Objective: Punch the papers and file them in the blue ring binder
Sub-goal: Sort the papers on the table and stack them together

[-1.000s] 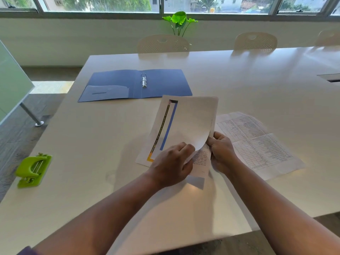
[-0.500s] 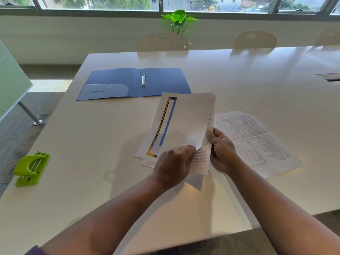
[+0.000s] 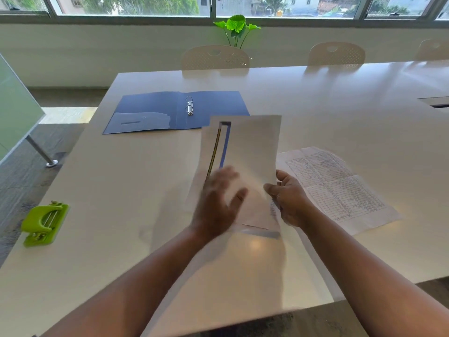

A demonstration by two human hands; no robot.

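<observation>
A small stack of white papers (image 3: 252,144) is lifted off the white table (image 3: 136,181), its top sheet curled over and a blue and yellow stripe showing at its left. My right hand (image 3: 290,198) pinches the stack's near right edge. My left hand (image 3: 217,203) is blurred in front of the stack, fingers spread; whether it touches the paper is unclear. The blue ring binder (image 3: 155,110) lies open and flat beyond the stack, its two metal rings (image 3: 189,108) in the middle. A green hole punch (image 3: 43,223) sits near the table's left edge.
A folded sheet printed with a table (image 3: 340,188) lies flat to the right of my right hand. Beige chairs (image 3: 215,57) stand along the table's far side, with a green plant (image 3: 237,26) at the window. A grommet slot (image 3: 435,103) sits at far right.
My left hand has let go of the stack's near corner and opened, moving fast in front of the paper. The stack has risen and tilted more upright in my right hand.
</observation>
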